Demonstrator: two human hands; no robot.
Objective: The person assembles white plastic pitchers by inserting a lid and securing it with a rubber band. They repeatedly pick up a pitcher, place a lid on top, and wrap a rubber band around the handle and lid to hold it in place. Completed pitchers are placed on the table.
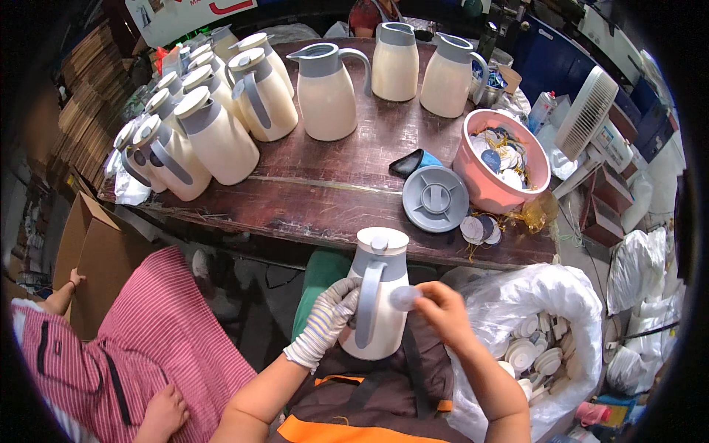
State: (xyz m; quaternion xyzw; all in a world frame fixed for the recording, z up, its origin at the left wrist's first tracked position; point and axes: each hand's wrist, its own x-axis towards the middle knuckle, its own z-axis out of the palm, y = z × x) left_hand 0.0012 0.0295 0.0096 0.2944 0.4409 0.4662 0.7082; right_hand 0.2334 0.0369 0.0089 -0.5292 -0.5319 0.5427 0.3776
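A cream thermos jug (388, 325) with a grey handle and a white lid stands upright in my lap. My left hand (329, 317), in a striped knitted glove, is wrapped round its left side beside the handle. My bare right hand (443, 314) pinches a small, pale, see-through round disc (403, 298) against or just in front of the jug's right side; I cannot tell if they touch. On the table's near edge lie a grey round lid (436, 198) and several round tags (480, 229) with gold strings.
Several capped jugs (218, 140) crowd the left of the dark wooden table (310, 199); open-topped jugs (327, 103) stand behind. A pink bowl (480, 177) holds tags. A plastic-lined bag (576, 288) of white lids is at my right. A person in a striped apron (170, 317) sits left, touching a cardboard box (103, 251).
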